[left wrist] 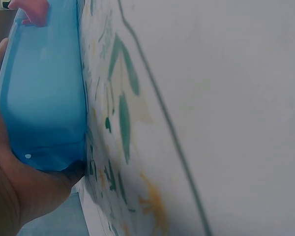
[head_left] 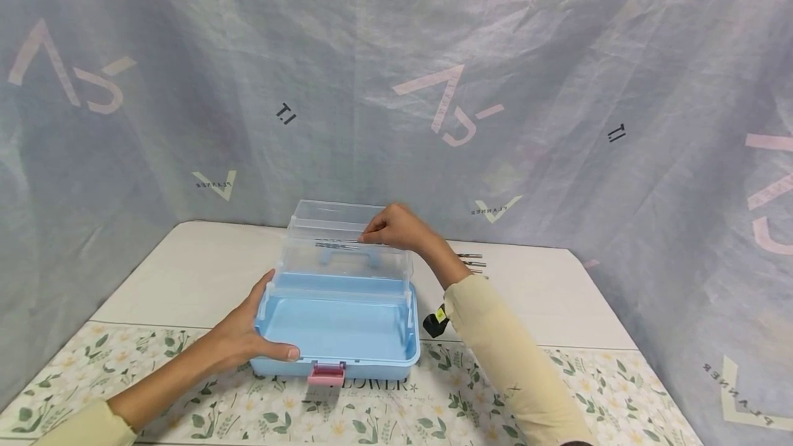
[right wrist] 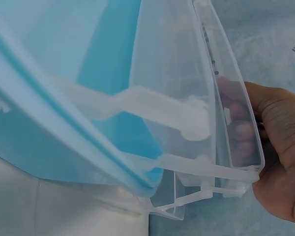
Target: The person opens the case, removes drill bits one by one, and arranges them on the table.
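Note:
A light blue plastic storage box (head_left: 334, 369) with a pink latch (head_left: 326, 374) stands open on the table. Its clear tiered trays (head_left: 347, 281) are raised toward the back. My left hand (head_left: 244, 332) grips the box's left side, thumb along the front wall; the left wrist view shows that hand (left wrist: 24, 182) round the blue corner. Over the upper tray, my right hand (head_left: 396, 227) has its fingertips pinched at the shank end of a thin metal drill bit. Several drill bits (head_left: 334, 246) lie in that tray. In the right wrist view the curled fingers (right wrist: 241, 130) show through the tray's clear wall.
Right of the box, several more drill bits (head_left: 473, 264) lie on the white tabletop, partly behind the right forearm. A black object with a yellow label (head_left: 436, 322) sits beside the right sleeve. A floral mat (head_left: 279, 411) covers the front; a grey curtain (head_left: 347, 88) hangs behind.

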The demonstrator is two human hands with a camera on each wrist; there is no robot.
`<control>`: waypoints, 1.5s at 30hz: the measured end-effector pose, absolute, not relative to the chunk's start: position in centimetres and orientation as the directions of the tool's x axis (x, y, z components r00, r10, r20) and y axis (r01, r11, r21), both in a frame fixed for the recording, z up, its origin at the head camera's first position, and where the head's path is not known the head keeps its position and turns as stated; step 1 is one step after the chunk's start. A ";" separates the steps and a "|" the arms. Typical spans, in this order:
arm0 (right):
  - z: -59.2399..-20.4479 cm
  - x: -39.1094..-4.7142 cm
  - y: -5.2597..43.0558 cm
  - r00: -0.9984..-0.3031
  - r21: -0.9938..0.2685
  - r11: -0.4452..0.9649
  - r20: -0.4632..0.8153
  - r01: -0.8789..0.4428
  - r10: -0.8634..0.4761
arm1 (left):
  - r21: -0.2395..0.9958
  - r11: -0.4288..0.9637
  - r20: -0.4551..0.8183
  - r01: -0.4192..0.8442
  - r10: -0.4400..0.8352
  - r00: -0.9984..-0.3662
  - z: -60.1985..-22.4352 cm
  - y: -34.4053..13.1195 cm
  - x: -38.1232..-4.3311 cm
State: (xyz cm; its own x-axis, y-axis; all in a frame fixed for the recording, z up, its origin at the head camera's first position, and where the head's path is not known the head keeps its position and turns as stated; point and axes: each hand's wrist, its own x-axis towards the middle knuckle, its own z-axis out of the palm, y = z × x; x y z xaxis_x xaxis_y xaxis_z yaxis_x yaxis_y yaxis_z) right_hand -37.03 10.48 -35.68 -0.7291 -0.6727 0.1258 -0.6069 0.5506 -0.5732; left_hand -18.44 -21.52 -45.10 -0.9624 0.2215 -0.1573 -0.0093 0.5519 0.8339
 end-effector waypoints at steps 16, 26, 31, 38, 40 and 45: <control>-36.5 -36.8 10.4 -0.715 -0.616 0.496 0.162 -0.612 -0.680 | 0.825 0.565 -0.144 0.013 0.233 -0.962 -45.0 -21.5 -18.3; -36.5 -37.1 11.5 -0.703 -0.666 0.433 0.196 -0.607 -0.684 | 0.816 0.578 -0.130 0.029 0.232 -0.964 -45.1 -21.7 -18.2; -36.5 -37.0 12.5 -0.707 -0.684 0.413 0.214 -0.601 -0.674 | 0.814 0.580 -0.133 0.026 0.230 -0.964 -45.2 -21.6 -18.3; -36.3 -36.5 13.9 -0.741 -0.726 0.394 0.234 -0.564 -0.629 | 0.813 0.582 -0.139 0.019 0.225 -0.964 -45.2 -21.7 -18.3; -36.1 -36.3 14.4 -0.748 -0.732 0.392 0.238 -0.558 -0.619 | 0.812 0.583 -0.138 0.019 0.224 -0.965 -45.2 -21.7 -18.3; -35.9 -35.6 15.5 -0.754 -0.731 0.396 0.241 -0.555 -0.611 | 0.816 0.578 -0.128 0.027 0.226 -0.966 -45.2 -21.7 -18.3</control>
